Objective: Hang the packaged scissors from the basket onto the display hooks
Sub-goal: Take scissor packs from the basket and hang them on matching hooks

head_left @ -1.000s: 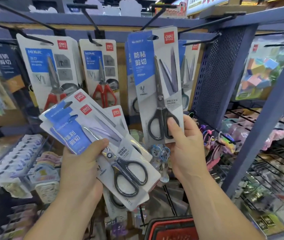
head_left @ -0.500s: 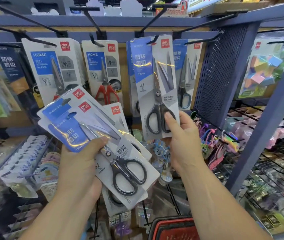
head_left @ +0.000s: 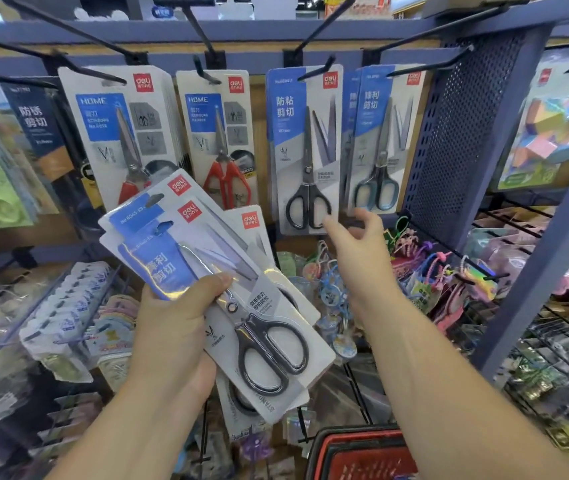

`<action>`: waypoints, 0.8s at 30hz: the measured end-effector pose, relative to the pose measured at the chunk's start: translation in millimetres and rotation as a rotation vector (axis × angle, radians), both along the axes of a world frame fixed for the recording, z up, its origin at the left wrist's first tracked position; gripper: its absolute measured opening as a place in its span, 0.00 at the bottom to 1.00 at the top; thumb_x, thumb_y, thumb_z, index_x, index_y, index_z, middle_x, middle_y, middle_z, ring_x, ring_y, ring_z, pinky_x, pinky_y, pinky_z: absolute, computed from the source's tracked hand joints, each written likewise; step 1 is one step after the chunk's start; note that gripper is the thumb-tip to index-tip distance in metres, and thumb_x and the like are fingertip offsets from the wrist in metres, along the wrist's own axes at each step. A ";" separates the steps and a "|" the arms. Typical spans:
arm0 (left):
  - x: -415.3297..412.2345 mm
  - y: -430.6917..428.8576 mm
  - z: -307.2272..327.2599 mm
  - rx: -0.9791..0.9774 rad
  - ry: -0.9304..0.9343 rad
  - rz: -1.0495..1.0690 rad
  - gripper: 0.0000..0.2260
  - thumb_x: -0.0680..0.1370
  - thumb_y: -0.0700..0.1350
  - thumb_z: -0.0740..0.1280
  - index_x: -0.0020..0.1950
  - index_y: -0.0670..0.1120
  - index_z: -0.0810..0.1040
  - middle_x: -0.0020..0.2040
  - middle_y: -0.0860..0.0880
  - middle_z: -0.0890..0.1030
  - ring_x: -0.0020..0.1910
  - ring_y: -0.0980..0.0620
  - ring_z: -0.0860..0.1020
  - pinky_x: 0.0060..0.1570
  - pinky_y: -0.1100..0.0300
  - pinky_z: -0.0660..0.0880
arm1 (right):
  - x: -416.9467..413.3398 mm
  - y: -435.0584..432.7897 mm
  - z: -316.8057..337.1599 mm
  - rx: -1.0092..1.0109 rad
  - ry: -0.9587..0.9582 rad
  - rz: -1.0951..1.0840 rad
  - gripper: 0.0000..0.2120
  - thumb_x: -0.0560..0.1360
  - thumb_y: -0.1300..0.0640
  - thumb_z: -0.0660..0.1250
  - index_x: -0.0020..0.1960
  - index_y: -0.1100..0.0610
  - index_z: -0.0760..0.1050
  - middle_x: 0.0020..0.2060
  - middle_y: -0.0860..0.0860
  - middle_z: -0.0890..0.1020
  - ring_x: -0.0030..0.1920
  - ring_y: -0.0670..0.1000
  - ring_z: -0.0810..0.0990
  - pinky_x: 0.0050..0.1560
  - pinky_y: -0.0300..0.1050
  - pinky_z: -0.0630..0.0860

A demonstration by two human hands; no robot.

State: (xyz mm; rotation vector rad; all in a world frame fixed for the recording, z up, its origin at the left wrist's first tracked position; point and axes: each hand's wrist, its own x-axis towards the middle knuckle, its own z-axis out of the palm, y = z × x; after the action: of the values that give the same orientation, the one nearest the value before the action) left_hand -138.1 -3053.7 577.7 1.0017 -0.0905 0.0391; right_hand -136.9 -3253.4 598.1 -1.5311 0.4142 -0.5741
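The left hand (head_left: pixel 175 327) grips a fan of white-and-blue card packs of scissors (head_left: pixel 207 258), with its thumb pressed on the top pack. The right hand (head_left: pixel 359 251) holds nothing. Its fingers are relaxed and a little curled, just under the lower edge of a blue-and-white pack with black-handled scissors (head_left: pixel 305 150). I cannot tell if a fingertip touches it. This pack hangs upright on a black metal display hook (head_left: pixel 314 72), between a pack of red-handled scissors (head_left: pixel 219 140) and a pack of teal-handled scissors (head_left: pixel 380 140). A red plastic basket (head_left: pixel 362 455) stands low in the view.
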 end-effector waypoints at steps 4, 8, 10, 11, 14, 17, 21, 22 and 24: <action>-2.1 -7.1 -3.5 -0.007 0.037 -0.020 0.18 0.74 0.30 0.73 0.63 0.37 0.79 0.54 0.35 0.85 0.47 0.38 0.84 0.53 0.36 0.82 | -64.4 17.1 -20.6 -0.135 -0.048 0.273 0.30 0.68 0.34 0.76 0.68 0.37 0.73 0.62 0.39 0.79 0.61 0.40 0.79 0.61 0.47 0.79; -7.1 -19.4 -2.5 0.002 0.035 0.018 0.14 0.76 0.28 0.70 0.59 0.38 0.80 0.49 0.41 0.87 0.42 0.43 0.86 0.42 0.48 0.86 | -84.9 22.9 -38.0 -0.509 0.061 0.393 0.41 0.59 0.38 0.83 0.70 0.33 0.71 0.66 0.32 0.76 0.67 0.34 0.73 0.65 0.40 0.73; -11.5 -27.8 -1.2 -0.003 0.046 0.022 0.12 0.77 0.28 0.69 0.51 0.44 0.81 0.40 0.46 0.87 0.36 0.48 0.86 0.35 0.54 0.83 | -83.1 27.0 -44.1 -0.574 0.012 0.300 0.38 0.60 0.38 0.80 0.69 0.34 0.73 0.65 0.33 0.76 0.69 0.36 0.73 0.69 0.41 0.71; -12.4 -30.9 -1.9 -0.012 0.059 0.023 0.12 0.77 0.28 0.69 0.50 0.45 0.81 0.38 0.48 0.86 0.35 0.50 0.85 0.33 0.56 0.83 | -82.5 28.8 -46.5 -0.583 -0.021 0.264 0.35 0.61 0.37 0.78 0.67 0.34 0.74 0.64 0.33 0.76 0.68 0.38 0.73 0.70 0.41 0.70; -15.9 -38.7 -3.1 -0.068 0.101 0.030 0.11 0.78 0.31 0.71 0.59 0.38 0.81 0.40 0.46 0.87 0.36 0.51 0.86 0.33 0.57 0.82 | -83.8 31.7 -52.1 -0.578 -0.067 0.184 0.31 0.63 0.36 0.74 0.66 0.35 0.76 0.61 0.34 0.78 0.67 0.41 0.73 0.69 0.40 0.69; -18.9 -42.7 -2.4 -0.125 0.118 -0.009 0.25 0.72 0.40 0.75 0.69 0.39 0.79 0.52 0.42 0.88 0.44 0.47 0.88 0.37 0.54 0.84 | -86.8 31.3 -52.4 -0.520 -0.103 0.149 0.30 0.64 0.38 0.74 0.66 0.39 0.79 0.60 0.36 0.80 0.66 0.44 0.76 0.67 0.45 0.73; -18.6 -41.7 -0.9 -0.155 0.167 -0.028 0.27 0.70 0.53 0.74 0.69 0.49 0.81 0.55 0.48 0.88 0.48 0.49 0.88 0.36 0.55 0.83 | -88.1 26.6 -50.6 -0.362 -0.144 0.166 0.22 0.70 0.55 0.81 0.60 0.42 0.80 0.54 0.37 0.84 0.57 0.42 0.82 0.57 0.40 0.78; -18.2 -41.1 -1.1 -0.144 0.173 -0.024 0.25 0.71 0.54 0.74 0.68 0.50 0.82 0.57 0.48 0.88 0.49 0.49 0.88 0.36 0.54 0.83 | -88.9 26.7 -49.9 -0.327 -0.148 0.164 0.21 0.71 0.58 0.81 0.58 0.44 0.79 0.52 0.38 0.84 0.55 0.42 0.83 0.55 0.38 0.79; -17.9 -40.0 -1.9 -0.126 0.189 -0.006 0.16 0.77 0.50 0.73 0.64 0.51 0.83 0.54 0.49 0.89 0.48 0.49 0.87 0.36 0.53 0.84 | -88.8 25.9 -51.0 -0.288 -0.145 0.148 0.20 0.71 0.60 0.81 0.57 0.47 0.79 0.51 0.40 0.84 0.54 0.43 0.83 0.54 0.39 0.79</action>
State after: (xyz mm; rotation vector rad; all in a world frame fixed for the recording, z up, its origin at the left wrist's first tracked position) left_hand -156.0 -3093.6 575.8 0.8747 0.0807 -0.0547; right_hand -225.7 -3227.5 547.1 -1.7647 0.1072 -0.6438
